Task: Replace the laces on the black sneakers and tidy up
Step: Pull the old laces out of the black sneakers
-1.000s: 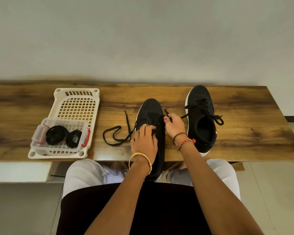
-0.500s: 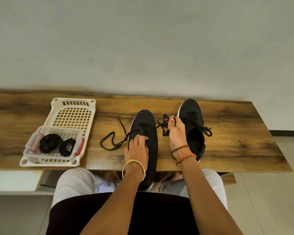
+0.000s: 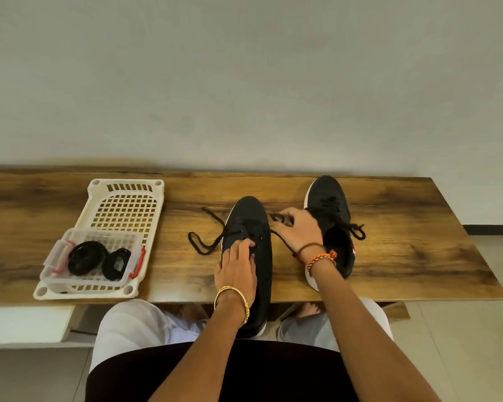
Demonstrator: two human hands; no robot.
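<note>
Two black sneakers stand on the wooden table (image 3: pixel 418 256). The near sneaker (image 3: pixel 249 219) lies in the middle, its heel over the front edge. My left hand (image 3: pixel 237 265) rests on its tongue area, fingertips at the eyelets. A black lace (image 3: pixel 206 240) runs through it and loops out onto the table at its left. My right hand (image 3: pixel 298 232) pinches the lace's right end, raised between the two shoes. The second sneaker (image 3: pixel 330 204) stands to the right, laced, partly hidden by my right wrist.
A cream perforated tray (image 3: pixel 128 198) sits at the left of the table. On its near part stands a clear box with red clips (image 3: pixel 70 281) holding two coiled black laces (image 3: pixel 86 256). A wall runs behind the table.
My right hand has pulled the lace end out to the right and lowered it between the shoes. The left hand stayed on the near sneaker. The camera tilted upward.
</note>
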